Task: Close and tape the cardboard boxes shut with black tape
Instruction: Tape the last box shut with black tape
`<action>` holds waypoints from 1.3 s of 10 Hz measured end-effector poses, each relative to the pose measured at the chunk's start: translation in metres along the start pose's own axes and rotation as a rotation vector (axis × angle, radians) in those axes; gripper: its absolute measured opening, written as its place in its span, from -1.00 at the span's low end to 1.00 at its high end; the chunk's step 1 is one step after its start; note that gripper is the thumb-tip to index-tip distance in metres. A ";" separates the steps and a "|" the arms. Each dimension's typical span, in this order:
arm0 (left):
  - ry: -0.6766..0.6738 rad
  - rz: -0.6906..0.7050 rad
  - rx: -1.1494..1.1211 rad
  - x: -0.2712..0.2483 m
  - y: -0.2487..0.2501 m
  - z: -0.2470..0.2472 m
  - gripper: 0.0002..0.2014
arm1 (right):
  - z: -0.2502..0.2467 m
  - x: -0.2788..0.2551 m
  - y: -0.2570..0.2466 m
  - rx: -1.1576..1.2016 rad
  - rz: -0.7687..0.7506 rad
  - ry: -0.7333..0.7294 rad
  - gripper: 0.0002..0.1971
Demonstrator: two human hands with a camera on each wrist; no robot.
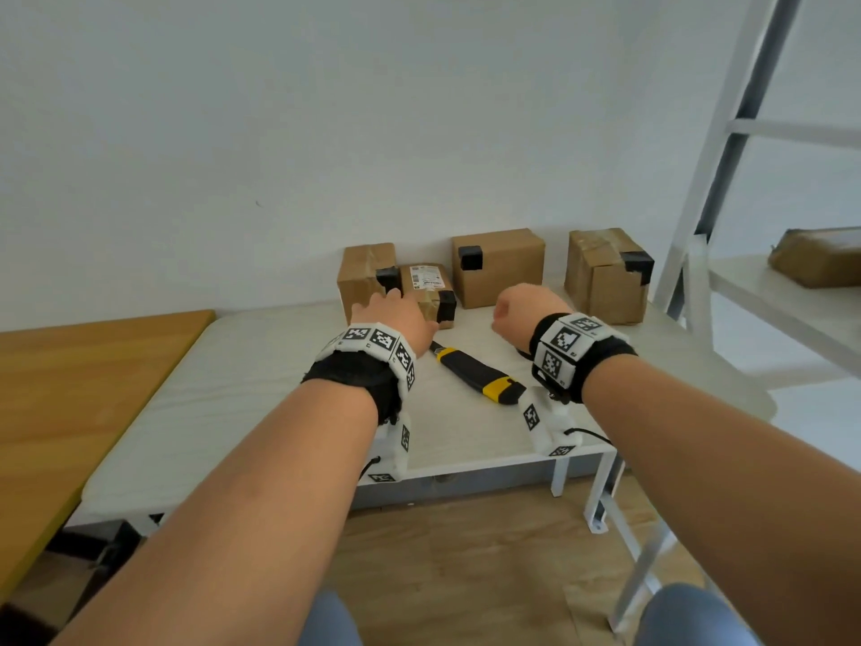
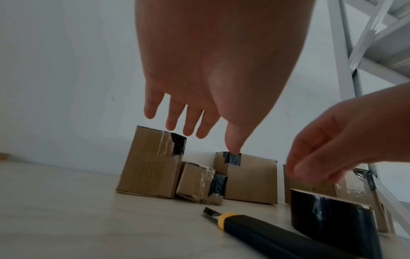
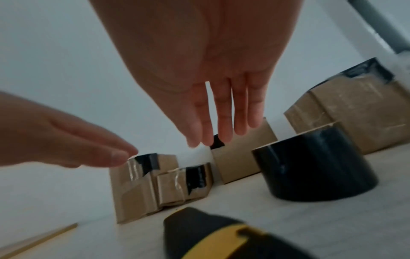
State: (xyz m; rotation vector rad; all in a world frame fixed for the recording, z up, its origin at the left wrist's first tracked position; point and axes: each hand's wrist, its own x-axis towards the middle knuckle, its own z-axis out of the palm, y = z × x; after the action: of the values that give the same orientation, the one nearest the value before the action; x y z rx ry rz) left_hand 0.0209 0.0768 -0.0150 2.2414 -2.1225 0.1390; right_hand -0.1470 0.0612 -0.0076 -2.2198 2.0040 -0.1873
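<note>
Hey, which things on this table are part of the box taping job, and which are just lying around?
For the job:
cardboard boxes
roll of black tape
utility knife

Lying about:
wooden table
metal shelf
parcel on that shelf

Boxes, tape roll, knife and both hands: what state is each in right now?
Left box: closed, black tape on corner.
Small labelled box: closed, black tape on side.
Middle box: closed, black tape patch.
Right box: closed, black tape on corner.
Tape roll: standing on table, unheld.
Utility knife: lying on table, blade tip out.
Left hand: open, fingers extended.
Right hand: open, empty.
</note>
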 end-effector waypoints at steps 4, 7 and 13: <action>-0.032 -0.073 0.036 -0.010 -0.018 -0.003 -0.46 | 0.034 -0.001 -0.033 -0.105 0.047 -0.353 -0.51; -0.019 -0.067 0.065 -0.015 -0.017 -0.001 -0.46 | 0.019 -0.014 -0.020 0.231 0.125 -0.151 -0.78; 0.017 -0.028 0.062 -0.017 -0.010 -0.004 -0.49 | 0.030 -0.016 -0.022 0.712 0.334 0.045 -0.58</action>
State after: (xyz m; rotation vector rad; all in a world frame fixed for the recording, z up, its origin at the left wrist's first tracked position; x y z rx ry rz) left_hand 0.0297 0.0945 -0.0128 2.2939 -2.1057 0.2253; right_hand -0.1219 0.0798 -0.0331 -1.4394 1.8834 -0.7719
